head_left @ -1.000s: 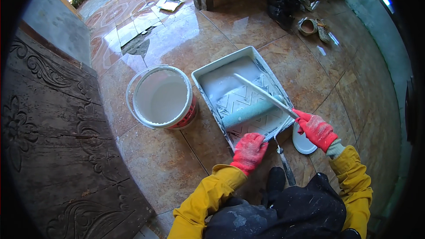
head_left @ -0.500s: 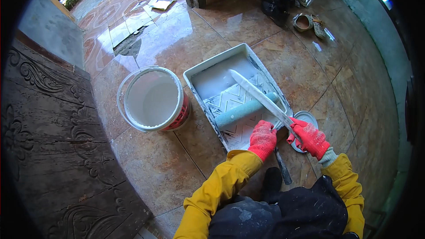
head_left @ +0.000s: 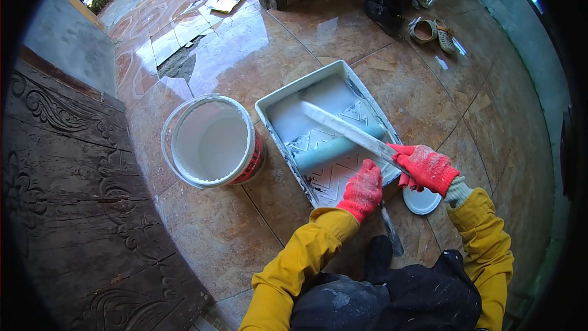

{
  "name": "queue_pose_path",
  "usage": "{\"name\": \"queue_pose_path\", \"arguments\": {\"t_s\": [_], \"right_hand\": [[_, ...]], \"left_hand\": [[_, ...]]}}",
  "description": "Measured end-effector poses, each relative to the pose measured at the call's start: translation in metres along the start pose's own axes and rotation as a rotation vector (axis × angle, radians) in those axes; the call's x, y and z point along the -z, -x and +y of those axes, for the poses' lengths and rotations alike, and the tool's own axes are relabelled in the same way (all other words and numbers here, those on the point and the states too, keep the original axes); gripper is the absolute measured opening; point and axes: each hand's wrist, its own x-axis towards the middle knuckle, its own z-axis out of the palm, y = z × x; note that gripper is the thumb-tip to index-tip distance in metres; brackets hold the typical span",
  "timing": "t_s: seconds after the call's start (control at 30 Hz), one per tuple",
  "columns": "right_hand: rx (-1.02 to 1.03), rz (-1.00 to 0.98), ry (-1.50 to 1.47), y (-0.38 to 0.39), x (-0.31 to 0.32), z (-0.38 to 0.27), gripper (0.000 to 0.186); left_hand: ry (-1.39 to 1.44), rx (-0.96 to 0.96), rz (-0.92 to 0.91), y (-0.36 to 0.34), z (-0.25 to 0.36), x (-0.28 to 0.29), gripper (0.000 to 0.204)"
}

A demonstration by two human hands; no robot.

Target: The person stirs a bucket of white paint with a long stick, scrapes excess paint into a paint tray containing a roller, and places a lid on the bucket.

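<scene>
White paint lies in the deep far end of the paint tray (head_left: 268, 124). Across its ridged slope rests a pale blue-green paint roller (head_left: 321, 154), slightly blurred. My left hand (head_left: 362, 191), in a red glove, is closed at the tray's near right part, seemingly on the roller's frame, which the fingers mostly hide. A dark handle (head_left: 394, 240) shows just below that hand; whether it joins the roller I cannot tell. My right hand (head_left: 429, 168), gloved in red too, grips a long paint-coated stick (head_left: 349, 130) that slants over the roller, its tip above the paint.
An open bucket (head_left: 211, 141) of white paint stands left of the tray. A white round lid (head_left: 421, 201) lies beneath my right hand. Shoes (head_left: 432, 32) and a dark bag-like heap (head_left: 384, 9) sit far right. A carved wooden panel (head_left: 92, 208) fills the left; broken floor tiles (head_left: 177, 64) lie beyond.
The stick's tip has swung left and slightly nearer over the paint. My right hand has shifted a little up and right, off the lid. The roller has moved slightly left.
</scene>
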Motion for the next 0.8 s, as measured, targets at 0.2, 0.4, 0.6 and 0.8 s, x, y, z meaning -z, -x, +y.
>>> {"name": "queue_pose_path", "arguments": {"t_s": [0.2, 0.4, 0.6, 0.8], "right_hand": [[-0.02, 0.188, 0.036, 0.001, 0.014, 0.025, 0.044], [0.383, 0.365, 0.618, -0.008, -0.033, 0.039, 0.043], [0.358, 0.308, 0.767, 0.017, -0.029, 0.029, 0.044], [0.259, 0.501, 0.517, 0.006, -0.004, 0.052, 0.045]], "left_hand": [[0.032, -0.104, -0.035, 0.026, 0.013, 0.008, 0.009], [-0.012, -0.126, 0.026, 0.026, 0.004, -0.004, 0.017], [-0.082, -0.21, 0.096, 0.049, 0.006, 0.035, 0.03], [-0.357, -0.217, 0.359, 0.09, -0.026, 0.068, 0.047]]}}
